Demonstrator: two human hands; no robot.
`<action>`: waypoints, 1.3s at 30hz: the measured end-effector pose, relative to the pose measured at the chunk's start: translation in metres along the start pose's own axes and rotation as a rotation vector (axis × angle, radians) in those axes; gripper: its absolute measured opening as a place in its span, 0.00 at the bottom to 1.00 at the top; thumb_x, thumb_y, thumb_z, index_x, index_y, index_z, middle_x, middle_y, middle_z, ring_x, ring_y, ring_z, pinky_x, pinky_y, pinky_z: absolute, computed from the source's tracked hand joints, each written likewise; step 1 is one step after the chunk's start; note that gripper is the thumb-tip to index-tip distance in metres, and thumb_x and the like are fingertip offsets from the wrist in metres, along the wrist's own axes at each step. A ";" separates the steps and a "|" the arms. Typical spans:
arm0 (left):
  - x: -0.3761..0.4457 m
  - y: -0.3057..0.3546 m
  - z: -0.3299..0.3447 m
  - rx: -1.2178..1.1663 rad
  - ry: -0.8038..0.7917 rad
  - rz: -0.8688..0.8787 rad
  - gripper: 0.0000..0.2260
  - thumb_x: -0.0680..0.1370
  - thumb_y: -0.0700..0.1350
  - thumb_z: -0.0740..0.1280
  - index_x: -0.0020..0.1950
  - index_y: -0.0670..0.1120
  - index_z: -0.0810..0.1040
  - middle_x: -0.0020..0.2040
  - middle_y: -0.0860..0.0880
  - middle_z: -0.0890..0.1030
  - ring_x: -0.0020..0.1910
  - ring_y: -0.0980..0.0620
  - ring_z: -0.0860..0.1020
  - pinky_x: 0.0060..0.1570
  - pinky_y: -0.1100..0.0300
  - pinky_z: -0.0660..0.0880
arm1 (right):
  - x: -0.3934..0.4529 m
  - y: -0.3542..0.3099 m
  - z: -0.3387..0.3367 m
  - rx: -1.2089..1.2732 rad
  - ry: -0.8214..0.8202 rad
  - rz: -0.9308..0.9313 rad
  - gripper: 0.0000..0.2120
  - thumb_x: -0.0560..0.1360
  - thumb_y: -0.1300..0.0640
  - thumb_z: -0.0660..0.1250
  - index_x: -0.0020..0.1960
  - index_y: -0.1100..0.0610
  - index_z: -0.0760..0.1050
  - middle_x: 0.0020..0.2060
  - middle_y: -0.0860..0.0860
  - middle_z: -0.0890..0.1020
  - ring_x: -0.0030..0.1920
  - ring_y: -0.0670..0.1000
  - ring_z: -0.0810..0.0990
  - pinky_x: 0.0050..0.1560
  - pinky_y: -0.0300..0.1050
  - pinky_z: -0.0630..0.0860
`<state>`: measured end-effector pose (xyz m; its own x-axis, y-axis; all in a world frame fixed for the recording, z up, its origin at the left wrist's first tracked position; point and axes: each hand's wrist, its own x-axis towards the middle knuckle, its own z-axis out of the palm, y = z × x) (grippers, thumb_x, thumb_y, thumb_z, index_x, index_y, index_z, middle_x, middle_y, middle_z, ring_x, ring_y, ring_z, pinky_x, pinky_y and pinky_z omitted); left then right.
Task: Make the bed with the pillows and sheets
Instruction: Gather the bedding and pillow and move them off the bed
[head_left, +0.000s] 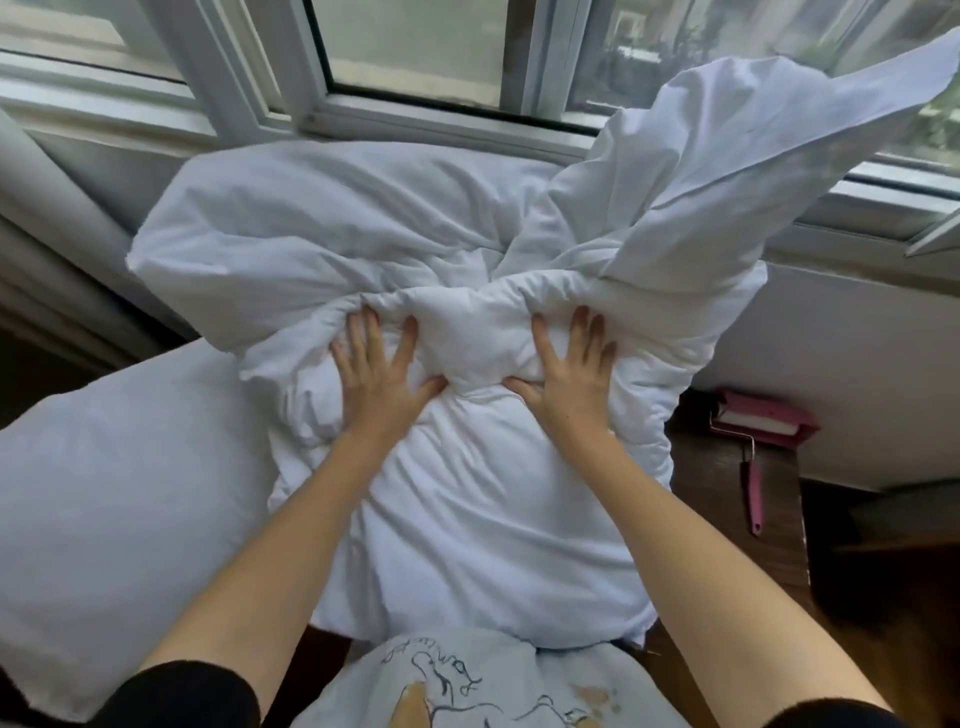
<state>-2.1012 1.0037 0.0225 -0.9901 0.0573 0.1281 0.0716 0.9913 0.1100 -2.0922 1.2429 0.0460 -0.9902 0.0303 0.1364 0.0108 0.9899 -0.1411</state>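
Observation:
A bulky white duvet is bunched in front of me, reaching from my waist up to the window. My left hand and my right hand press flat on it side by side, fingers spread and straight, thumbs pointing toward each other around a raised fold. A loose corner of the white cover sticks up at the upper right, in front of the window. A white pillow lies at the left, partly under the duvet.
A window with white frames runs across the back. At the right stands a dark wooden side table with a pink lint roller and a pink book on it.

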 end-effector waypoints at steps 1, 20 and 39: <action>0.004 0.001 0.002 -0.004 -0.011 0.004 0.39 0.74 0.75 0.45 0.79 0.53 0.58 0.77 0.33 0.54 0.77 0.34 0.52 0.71 0.33 0.51 | 0.002 0.000 0.001 -0.027 -0.020 0.004 0.42 0.67 0.26 0.53 0.76 0.47 0.60 0.72 0.68 0.62 0.71 0.70 0.61 0.65 0.71 0.62; -0.068 0.054 -0.032 -0.374 0.145 0.130 0.31 0.72 0.47 0.63 0.73 0.37 0.66 0.73 0.32 0.64 0.72 0.33 0.64 0.72 0.39 0.55 | -0.126 -0.002 -0.039 0.303 -0.138 0.216 0.25 0.79 0.52 0.57 0.75 0.56 0.62 0.71 0.60 0.65 0.68 0.61 0.67 0.61 0.57 0.72; -0.325 0.430 0.005 -0.405 -0.570 0.934 0.24 0.78 0.43 0.66 0.74 0.44 0.67 0.74 0.42 0.66 0.73 0.43 0.65 0.67 0.49 0.66 | -0.512 0.275 -0.085 0.577 -0.111 0.993 0.22 0.81 0.51 0.59 0.74 0.51 0.64 0.70 0.50 0.70 0.69 0.52 0.68 0.67 0.47 0.66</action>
<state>-1.7493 1.4118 0.0229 -0.4349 0.8918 -0.1248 0.7327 0.4310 0.5266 -1.5702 1.5119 0.0208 -0.5884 0.7195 -0.3690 0.7549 0.3254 -0.5693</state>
